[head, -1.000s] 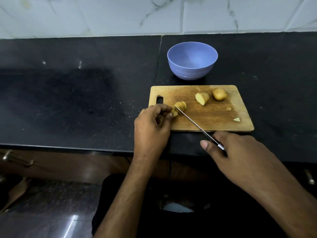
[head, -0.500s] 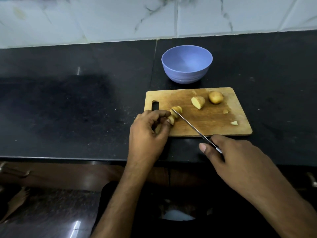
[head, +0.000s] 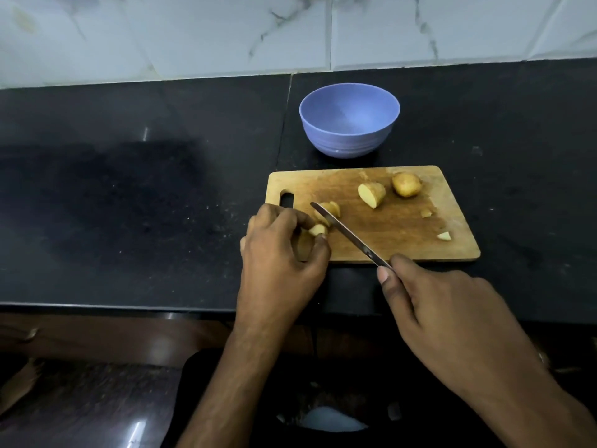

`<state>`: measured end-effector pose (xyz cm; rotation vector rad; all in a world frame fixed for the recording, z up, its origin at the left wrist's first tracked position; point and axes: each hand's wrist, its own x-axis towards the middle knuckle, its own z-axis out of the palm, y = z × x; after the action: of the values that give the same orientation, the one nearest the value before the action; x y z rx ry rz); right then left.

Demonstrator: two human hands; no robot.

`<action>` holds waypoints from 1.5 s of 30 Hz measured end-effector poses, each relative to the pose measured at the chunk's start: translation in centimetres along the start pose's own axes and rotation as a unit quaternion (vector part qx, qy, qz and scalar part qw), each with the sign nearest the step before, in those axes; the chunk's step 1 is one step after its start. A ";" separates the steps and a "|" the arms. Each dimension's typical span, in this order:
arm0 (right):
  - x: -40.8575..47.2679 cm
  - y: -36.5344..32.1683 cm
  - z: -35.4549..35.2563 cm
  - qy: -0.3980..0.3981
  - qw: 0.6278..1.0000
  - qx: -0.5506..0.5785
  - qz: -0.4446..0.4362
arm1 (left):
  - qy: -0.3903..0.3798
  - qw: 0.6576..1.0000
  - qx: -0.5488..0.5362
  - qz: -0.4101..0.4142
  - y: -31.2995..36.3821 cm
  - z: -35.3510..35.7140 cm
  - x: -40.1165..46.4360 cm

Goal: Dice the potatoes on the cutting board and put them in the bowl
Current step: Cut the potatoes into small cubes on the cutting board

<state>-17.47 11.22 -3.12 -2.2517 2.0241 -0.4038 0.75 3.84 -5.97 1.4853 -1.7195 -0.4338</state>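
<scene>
A wooden cutting board (head: 397, 231) lies on the black counter. My left hand (head: 281, 250) pinches a cut potato piece (head: 318, 230) at the board's left end, with more slices (head: 332, 208) just beyond it. My right hand (head: 452, 312) grips the handle of a knife (head: 345, 232); its blade runs diagonally through those slices. A half potato (head: 372, 194) and a whole small potato (head: 406, 184) sit at the board's back. Two small bits (head: 444, 236) lie at its right. The blue bowl (head: 349, 124) behind the board holds nothing.
The black counter (head: 129, 205) stretches wide to the left, with a white marble-tiled wall (head: 193, 37) behind it. The counter's front edge runs just under my wrists; wooden cabinet fronts (head: 97, 337) and a dark floor lie below.
The view has tilted down slightly. My left hand has drawn one cut piece away from the slices toward the board's near edge. The knife stays on the slices.
</scene>
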 end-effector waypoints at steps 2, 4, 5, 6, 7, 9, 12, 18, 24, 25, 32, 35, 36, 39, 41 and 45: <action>0.0 0.0 0.0 -0.007 1.000 0.002 -0.002 | -0.001 1.000 -0.012 -0.002 -0.2 -0.1 -0.1; -0.1 0.1 0.0 -0.013 1.000 0.012 -0.001 | 0.004 1.000 -0.019 0.001 -0.3 -0.2 -0.1; -0.1 0.1 0.0 -0.014 1.000 0.013 0.001 | 0.007 1.000 -0.022 0.000 -0.2 -0.2 -0.1; -0.1 0.1 0.0 -0.015 1.000 0.012 0.003 | 0.011 1.000 -0.027 -0.004 -0.2 -0.3 -0.2; 0.0 0.1 -0.1 -0.016 1.000 0.011 0.004 | 0.017 0.999 -0.035 -0.010 -0.2 -0.3 -0.2; 0.2 0.1 -0.2 -0.023 1.000 0.015 0.007 | 0.037 0.998 -0.052 -0.023 -0.2 -0.2 -0.3; 0.5 0.1 -0.4 -0.036 0.999 0.020 0.004 | 0.050 0.997 -0.055 -0.034 -0.2 -0.3 -0.4; 0.6 0.0 -0.5 -0.036 0.999 0.024 0.006 | 0.052 0.997 -0.037 -0.042 -0.1 -0.2 -0.4; 0.7 0.0 -0.6 -0.037 0.999 0.025 0.015 | 0.010 1.000 -0.024 -0.002 -0.3 -0.3 -0.2; 0.6 0.0 -0.6 -0.040 0.999 0.027 0.017 | 0.005 1.000 -0.023 0.006 -0.5 -0.4 -0.1; -0.7 -1.0 -1.1 -0.070 0.994 0.075 0.044 | 0.020 0.999 -0.032 0.005 -0.3 -0.1 -0.3; -0.9 -1.6 -1.1 -0.071 0.994 0.070 0.051 | 0.023 0.999 -0.028 0.008 -0.1 0.0 -0.4; -0.9 -1.6 -1.1 -0.071 0.994 0.069 0.053 | 0.021 0.999 -0.027 0.012 -0.1 0.0 -0.4; -0.8 -1.6 -1.3 -0.077 0.994 0.066 0.051 | 0.002 1.000 -0.014 0.021 0.1 -0.1 -0.4; -0.8 -1.7 -1.5 -0.089 0.993 0.062 0.050 | -0.008 1.000 0.004 0.022 0.1 -0.1 -0.4; -0.8 -2.0 -1.9 -0.094 0.992 0.063 0.050 | -0.010 1.000 0.004 0.012 -0.1 0.0 -0.3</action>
<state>-16.05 12.43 -0.90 -2.0225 1.9475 -0.2898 0.80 4.06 -6.18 1.4697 -1.7558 -0.4307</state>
